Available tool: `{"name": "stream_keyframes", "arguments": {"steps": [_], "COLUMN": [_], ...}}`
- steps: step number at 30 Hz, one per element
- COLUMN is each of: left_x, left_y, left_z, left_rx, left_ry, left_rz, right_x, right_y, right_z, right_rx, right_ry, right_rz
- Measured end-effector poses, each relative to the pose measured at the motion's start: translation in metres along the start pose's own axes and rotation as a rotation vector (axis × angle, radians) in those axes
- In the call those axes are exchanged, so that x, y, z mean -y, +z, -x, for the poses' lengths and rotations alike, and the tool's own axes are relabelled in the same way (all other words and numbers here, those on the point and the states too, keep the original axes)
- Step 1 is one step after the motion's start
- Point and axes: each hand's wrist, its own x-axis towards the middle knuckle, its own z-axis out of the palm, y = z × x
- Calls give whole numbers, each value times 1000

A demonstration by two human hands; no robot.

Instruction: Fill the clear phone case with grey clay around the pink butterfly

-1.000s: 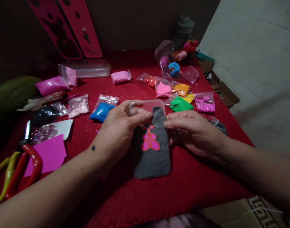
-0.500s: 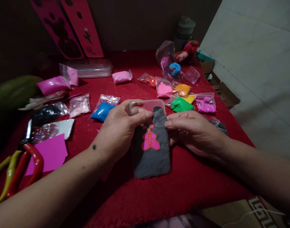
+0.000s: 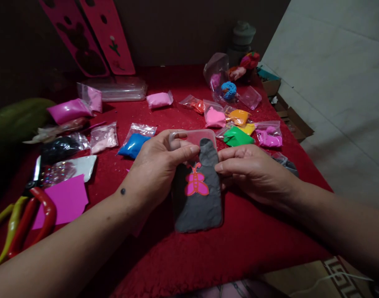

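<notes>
A clear phone case (image 3: 198, 209) is held up over the red cloth, its lower part coated with grey clay. A pink butterfly with orange outlines (image 3: 196, 184) lies on the clay. Grey clay (image 3: 208, 154) also runs up the case's right side, while the upper left stays see-through. My left hand (image 3: 164, 161) grips the case's left and upper edge, thumb on the front near the clay. My right hand (image 3: 251, 167) pinches the right edge, thumb against the clay's side; its lower fingers are partly hidden behind the case.
Bags of coloured clay, such as a blue one (image 3: 135, 145) and a green one (image 3: 238, 136), lie beyond my hands on the red cloth (image 3: 164, 265). Red-handled pliers (image 3: 48, 213) and a magenta sheet (image 3: 68, 200) are at left. Two pink cases (image 3: 114, 45) stand behind.
My right thumb has slid slightly down along the case's right edge. My left hand and the case have hardly moved.
</notes>
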Motion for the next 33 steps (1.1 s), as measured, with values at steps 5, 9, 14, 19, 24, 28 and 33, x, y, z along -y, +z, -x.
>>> {"name": "stream_keyframes", "arguments": {"steps": [5,9,14,19,24,28,33], "left_x": [0,-1,0,-1,-1,-1,-1], "left_y": [-1,-1,-1,0,-3,-4,-3], "left_z": [-1,0,1,0,-1,-2,-2], "left_rx": [13,46,-3,-25,-18,-29,-16], "left_ry": [13,8,16,20,76,81,54], "left_rz": [-17,-26,-26,-39,-19,-20,-29], "right_x": [3,0,-5,-3,4,4,-1], "right_y": [1,0,-3,-2,-1,1,1], "right_z": [-1,-2,-3,-3,1,2,0], "right_rx": [-30,-26,13,8,48,88,79], "right_ry": [-17,-7,-30,-24,-14,16,-16], "right_rz": [-74,-28,62,6,-95,-89,-58]}}
